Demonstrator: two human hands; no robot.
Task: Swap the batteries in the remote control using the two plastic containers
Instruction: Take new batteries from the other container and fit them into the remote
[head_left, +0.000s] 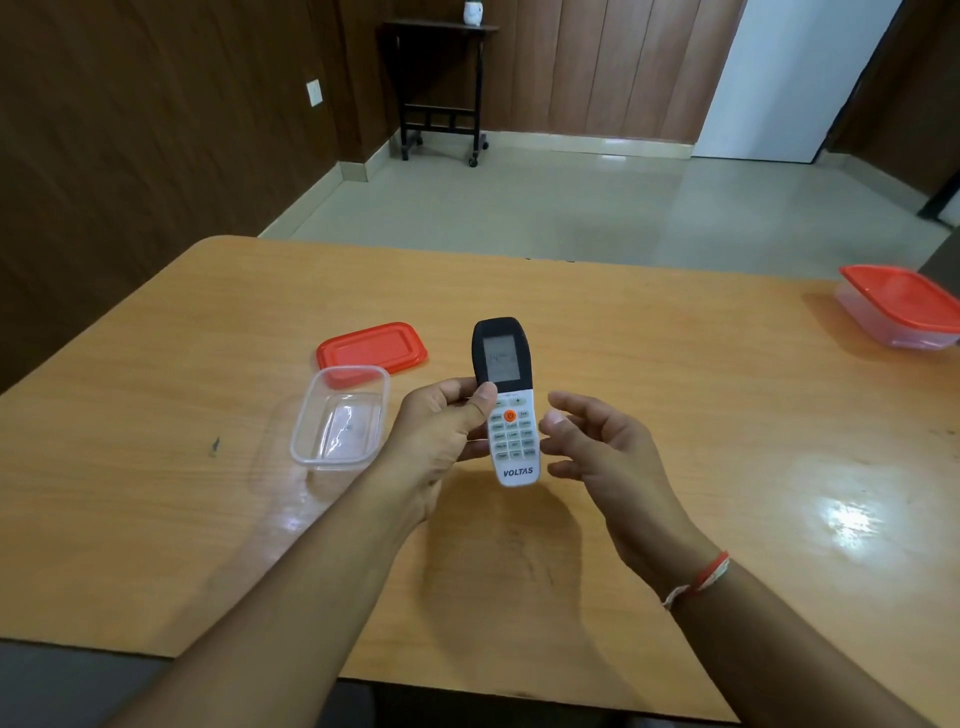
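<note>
Remote control (506, 410): face up above the wooden table (675, 395), clamped in your left hand (441, 436), thumb on the keypad.
Right hand (602, 452): just beside it, fingers loosely curled, holding nothing.
Open container (340, 418): left, red lid (371, 347) behind.
Lidded container (901, 306): far right.

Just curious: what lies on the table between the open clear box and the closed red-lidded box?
Head view: the remote control, held by the left hand, and the right hand.

An office-like room is showing here: wood-panelled walls (130, 130) are lining it, pale floor tiles (519, 202) are gleaming, and a laminate table (675, 364) is filling the foreground.
</note>
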